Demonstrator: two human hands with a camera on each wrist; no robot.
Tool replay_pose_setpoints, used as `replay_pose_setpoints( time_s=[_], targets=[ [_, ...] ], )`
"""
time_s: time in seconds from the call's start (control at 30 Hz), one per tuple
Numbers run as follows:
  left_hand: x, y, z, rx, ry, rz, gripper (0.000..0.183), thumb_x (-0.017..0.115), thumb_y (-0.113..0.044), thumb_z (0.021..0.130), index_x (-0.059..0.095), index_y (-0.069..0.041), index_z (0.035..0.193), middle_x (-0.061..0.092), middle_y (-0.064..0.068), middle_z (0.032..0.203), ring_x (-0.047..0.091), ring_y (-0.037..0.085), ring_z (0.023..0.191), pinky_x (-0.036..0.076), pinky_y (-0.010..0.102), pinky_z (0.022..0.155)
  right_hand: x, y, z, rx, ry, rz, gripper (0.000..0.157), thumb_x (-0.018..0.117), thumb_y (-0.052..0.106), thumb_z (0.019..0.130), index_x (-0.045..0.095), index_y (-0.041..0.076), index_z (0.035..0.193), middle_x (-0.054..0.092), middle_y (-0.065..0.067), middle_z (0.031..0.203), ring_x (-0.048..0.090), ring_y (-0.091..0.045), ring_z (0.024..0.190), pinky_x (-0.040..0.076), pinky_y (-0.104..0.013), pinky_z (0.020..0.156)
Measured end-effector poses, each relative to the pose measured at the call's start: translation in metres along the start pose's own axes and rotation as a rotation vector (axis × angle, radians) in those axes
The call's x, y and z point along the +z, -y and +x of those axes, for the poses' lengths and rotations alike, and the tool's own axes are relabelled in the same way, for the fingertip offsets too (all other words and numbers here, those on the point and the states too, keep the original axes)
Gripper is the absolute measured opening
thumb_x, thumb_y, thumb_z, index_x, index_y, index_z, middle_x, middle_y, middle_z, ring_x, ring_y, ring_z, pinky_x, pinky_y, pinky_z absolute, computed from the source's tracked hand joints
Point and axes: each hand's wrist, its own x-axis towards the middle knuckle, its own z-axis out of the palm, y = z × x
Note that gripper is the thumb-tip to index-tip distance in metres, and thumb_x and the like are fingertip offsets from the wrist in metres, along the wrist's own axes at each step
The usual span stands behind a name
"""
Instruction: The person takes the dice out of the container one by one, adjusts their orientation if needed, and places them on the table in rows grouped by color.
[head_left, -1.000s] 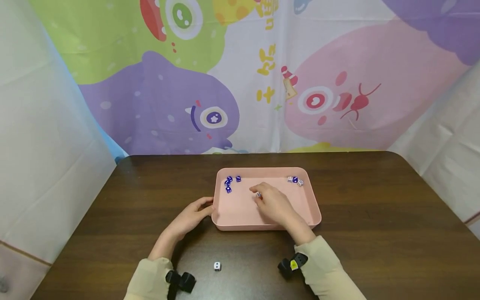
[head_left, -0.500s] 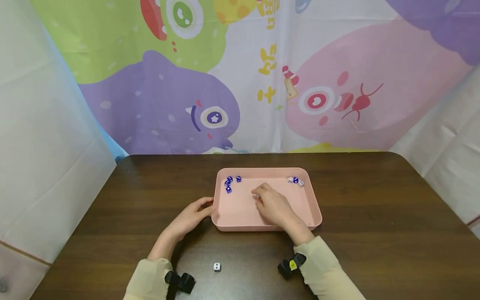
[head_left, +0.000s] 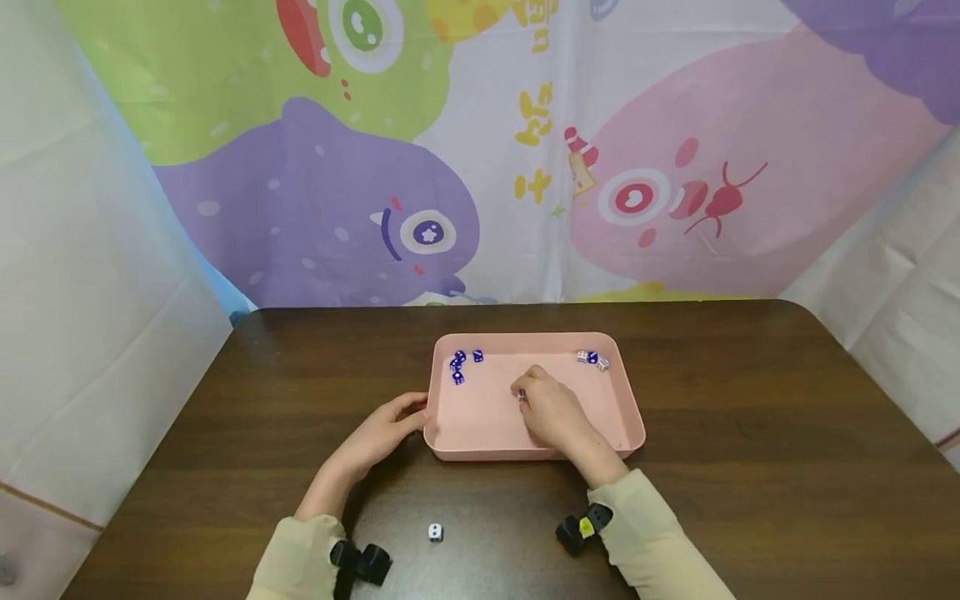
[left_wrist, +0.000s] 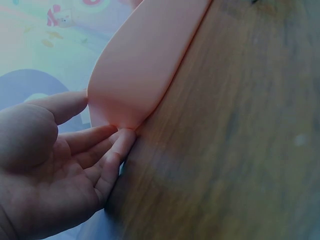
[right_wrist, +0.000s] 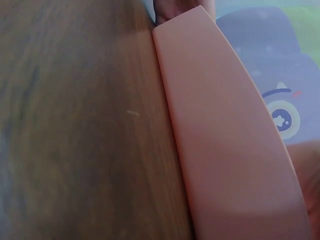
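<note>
In the head view a pink tray point(head_left: 480, 425) lies on the table. My right hand point(head_left: 557, 410) reaches over its near rim and pinches a small die point(head_left: 521, 396) between thumb and fingers, low over the tray's floor. My left hand point(head_left: 381, 433) rests against the tray's left end. In the left wrist view its thumb point(left_wrist: 70, 106) touches the rim while the fingertips meet the lower corner. Several blue dice point(head_left: 458, 377) sit in the tray's far left corner. A blue die point(head_left: 592, 357) lies between white dice point(head_left: 603, 364) at the far right.
A white die point(head_left: 435, 532) lies on the dark wooden table point(head_left: 750, 433) in front of the tray, between the forearms. Behind the table hangs a cartoon-print cloth point(head_left: 337, 208). Black cameras point(head_left: 363, 564) are strapped at both wrists.
My right hand has shifted slightly right and its fingers have drawn in around the die. My left hand stays at the tray's end, and the other dice have not moved.
</note>
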Motion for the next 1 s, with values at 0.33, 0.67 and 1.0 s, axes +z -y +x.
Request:
replay_pose_setpoints(
  time_s=[0.33,0.67,1.0],
  targets=[
    [0.001,0.003,0.0,-0.002,-0.005,0.006,0.042,0.052,-0.024,0.092,0.047,-0.002,0.128,0.051,0.015,0.126,0.044,0.027,0.118,0.032,0.044,0.1,0.003,-0.002,-0.002,0.036,0.042,0.011,0.016,0.059,0.006,0.086,0.067,0.006,0.099,0.057,-0.006,0.093,0.054,-0.017,0.079,0.049,-0.033,0.079],
    [-0.001,0.004,0.001,0.002,-0.009,0.005,0.042,0.052,-0.023,0.092,0.047,-0.002,0.129,0.05,0.016,0.128,0.043,0.028,0.119,0.031,0.046,0.101,-0.001,0.002,-0.004,0.021,0.045,-0.005,0.012,0.061,0.01,0.085,0.068,0.008,0.095,0.059,-0.005,0.088,0.052,-0.016,0.075,0.048,-0.033,0.075],
    [0.0,0.004,0.003,0.011,-0.006,-0.002,0.042,0.052,-0.022,0.092,0.047,-0.001,0.128,0.051,0.016,0.126,0.046,0.027,0.117,0.032,0.043,0.1,-0.005,0.01,-0.009,-0.04,0.032,0.004,0.011,0.06,0.007,0.085,0.068,0.005,0.092,0.058,-0.005,0.086,0.052,-0.016,0.073,0.048,-0.03,0.07]
  ],
)
